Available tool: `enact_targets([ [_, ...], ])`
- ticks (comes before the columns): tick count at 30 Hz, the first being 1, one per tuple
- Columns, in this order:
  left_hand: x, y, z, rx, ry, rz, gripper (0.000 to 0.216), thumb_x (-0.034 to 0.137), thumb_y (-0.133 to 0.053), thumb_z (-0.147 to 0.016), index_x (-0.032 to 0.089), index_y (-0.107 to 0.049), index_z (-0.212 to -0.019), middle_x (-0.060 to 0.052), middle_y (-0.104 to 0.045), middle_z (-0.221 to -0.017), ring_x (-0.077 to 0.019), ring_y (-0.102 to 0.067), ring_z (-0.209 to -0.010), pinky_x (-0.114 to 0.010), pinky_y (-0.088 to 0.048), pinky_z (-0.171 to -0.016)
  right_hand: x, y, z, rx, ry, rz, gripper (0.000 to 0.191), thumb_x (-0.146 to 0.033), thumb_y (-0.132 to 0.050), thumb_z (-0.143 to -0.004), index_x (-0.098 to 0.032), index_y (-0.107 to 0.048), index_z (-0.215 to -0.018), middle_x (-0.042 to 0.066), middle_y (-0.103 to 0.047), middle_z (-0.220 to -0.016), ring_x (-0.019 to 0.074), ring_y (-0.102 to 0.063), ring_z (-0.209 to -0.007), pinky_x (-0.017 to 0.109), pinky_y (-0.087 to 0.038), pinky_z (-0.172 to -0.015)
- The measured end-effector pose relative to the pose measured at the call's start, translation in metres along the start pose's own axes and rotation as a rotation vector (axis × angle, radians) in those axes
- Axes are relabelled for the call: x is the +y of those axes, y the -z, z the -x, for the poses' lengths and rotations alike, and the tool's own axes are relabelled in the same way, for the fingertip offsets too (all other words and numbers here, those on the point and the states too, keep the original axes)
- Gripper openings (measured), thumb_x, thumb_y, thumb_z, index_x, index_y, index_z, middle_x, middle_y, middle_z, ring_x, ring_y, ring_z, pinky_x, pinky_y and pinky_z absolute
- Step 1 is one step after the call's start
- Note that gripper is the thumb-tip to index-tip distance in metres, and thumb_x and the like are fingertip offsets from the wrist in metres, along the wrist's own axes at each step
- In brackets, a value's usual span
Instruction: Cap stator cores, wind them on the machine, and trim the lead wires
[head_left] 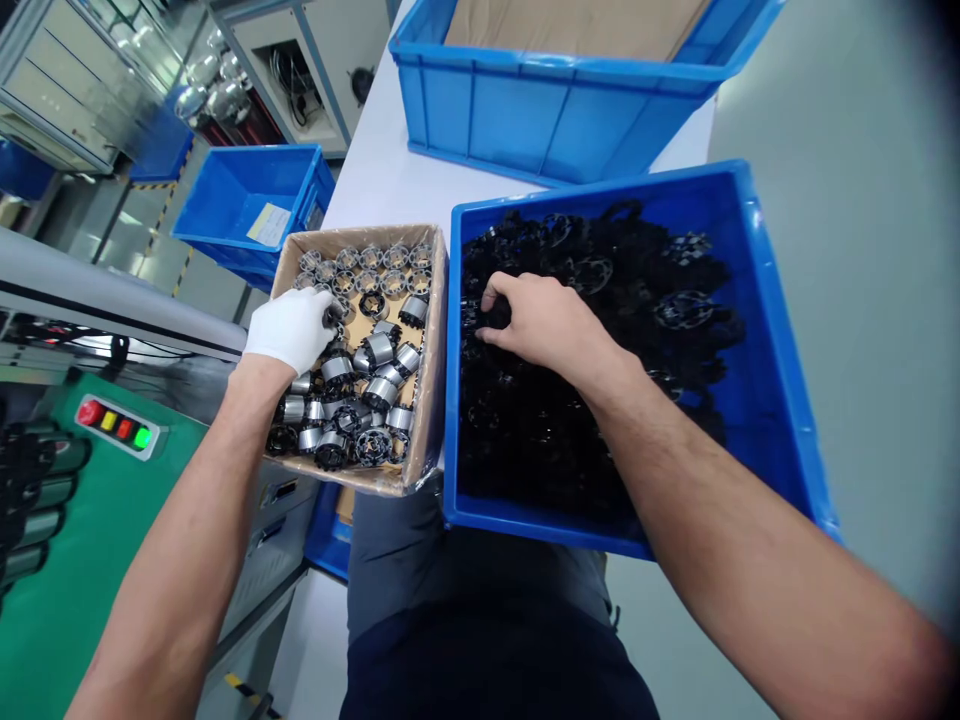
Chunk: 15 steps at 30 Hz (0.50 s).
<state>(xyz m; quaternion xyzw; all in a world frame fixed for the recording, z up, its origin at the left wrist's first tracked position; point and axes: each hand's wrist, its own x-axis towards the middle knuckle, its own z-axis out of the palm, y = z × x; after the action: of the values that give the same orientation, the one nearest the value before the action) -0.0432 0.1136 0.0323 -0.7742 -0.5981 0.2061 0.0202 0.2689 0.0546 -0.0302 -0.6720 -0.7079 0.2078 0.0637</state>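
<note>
My left hand [289, 330], in a white glove, reaches into a plastic-lined cardboard box [360, 485]. Its fingers are curled around a metal ring part with black ends, mostly hidden by the glove. Below it lie several loose silver-and-black ring parts [379, 392], some tipped on their sides. Bare metal rings [371, 257] stand in rows at the far side of the box. To the right, my bare right hand [536, 320] is in a blue bin [780, 350] among black plastic parts [540, 430]. Thumb and fingers curve closed around one black part, whose shape is hard to make out.
Behind the bin stands another blue crate [547, 115] with cardboard inside, on a white table [375, 180]. Farther left is a blue tote [225, 200] with a paper label. A green work surface [112, 520] at the left carries a button panel [118, 427].
</note>
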Motion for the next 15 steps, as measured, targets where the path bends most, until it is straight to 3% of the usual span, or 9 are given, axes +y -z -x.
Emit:
enact_targets([
  [4,-0.002,-0.003,-0.006,-0.022,-0.006,0.027,0.042,0.030,-0.069,-0.098,0.027,-0.084,-0.137,-0.012,-0.082,-0.141,-0.0394,-0.076,-0.134,-0.047,-0.060,-0.104,-0.001,0.000,0.001,-0.049,0.025,-0.033,0.034,-0.023,-0.082,-0.095,-0.023,-0.073,-0.129,0.009,-0.082,-0.110,0.0284,-0.074,-0.092,0.036,-0.050,-0.079],
  [7,-0.009,-0.003,-0.004,0.068,0.011,0.158,0.033,0.030,-0.073,-0.095,0.029,-0.087,-0.124,-0.010,-0.083,-0.132,-0.0392,-0.074,-0.134,-0.050,-0.059,-0.114,0.001,0.002,0.002,0.073,0.002,-0.106,0.042,-0.024,-0.076,-0.100,-0.020,-0.070,-0.141,0.014,-0.083,-0.118,0.0321,-0.076,-0.100,0.041,-0.056,-0.089],
  [10,-0.015,-0.002,0.005,0.337,0.062,0.621,0.025,0.036,-0.085,-0.087,0.028,-0.085,-0.111,-0.006,-0.080,-0.125,-0.0385,-0.071,-0.135,-0.059,-0.051,-0.132,0.003,0.009,0.004,0.256,0.021,-0.277,0.043,-0.024,-0.074,-0.098,-0.018,-0.070,-0.141,0.018,-0.081,-0.133,0.0364,-0.076,-0.117,0.050,-0.060,-0.103],
  [12,-0.014,0.001,0.018,0.461,0.100,0.920,0.036,0.045,-0.086,-0.088,0.027,-0.079,-0.118,-0.004,-0.079,-0.132,-0.0350,-0.073,-0.133,-0.061,-0.056,-0.130,0.001,0.014,0.005,0.313,0.096,-0.485,0.037,-0.028,-0.077,-0.096,-0.021,-0.074,-0.133,0.015,-0.081,-0.136,0.0353,-0.076,-0.119,0.051,-0.061,-0.105],
  [13,-0.011,0.004,0.026,0.454,0.107,1.078,0.041,0.048,-0.085,-0.089,0.028,-0.075,-0.124,-0.004,-0.079,-0.137,-0.0338,-0.075,-0.133,-0.060,-0.061,-0.124,-0.003,0.016,0.006,0.319,0.154,-0.602,0.034,-0.031,-0.080,-0.095,-0.022,-0.076,-0.128,0.012,-0.081,-0.135,0.0341,-0.077,-0.119,0.050,-0.062,-0.106],
  [15,-0.002,0.012,0.047,0.328,0.095,1.426,0.044,0.044,-0.083,-0.089,0.031,-0.070,-0.130,-0.005,-0.079,-0.149,-0.0345,-0.077,-0.138,-0.055,-0.069,-0.108,-0.013,0.017,0.010,0.301,0.293,-0.813,0.036,-0.037,-0.087,-0.091,-0.023,-0.078,-0.123,0.008,-0.083,-0.131,0.0320,-0.078,-0.119,0.050,-0.063,-0.111],
])
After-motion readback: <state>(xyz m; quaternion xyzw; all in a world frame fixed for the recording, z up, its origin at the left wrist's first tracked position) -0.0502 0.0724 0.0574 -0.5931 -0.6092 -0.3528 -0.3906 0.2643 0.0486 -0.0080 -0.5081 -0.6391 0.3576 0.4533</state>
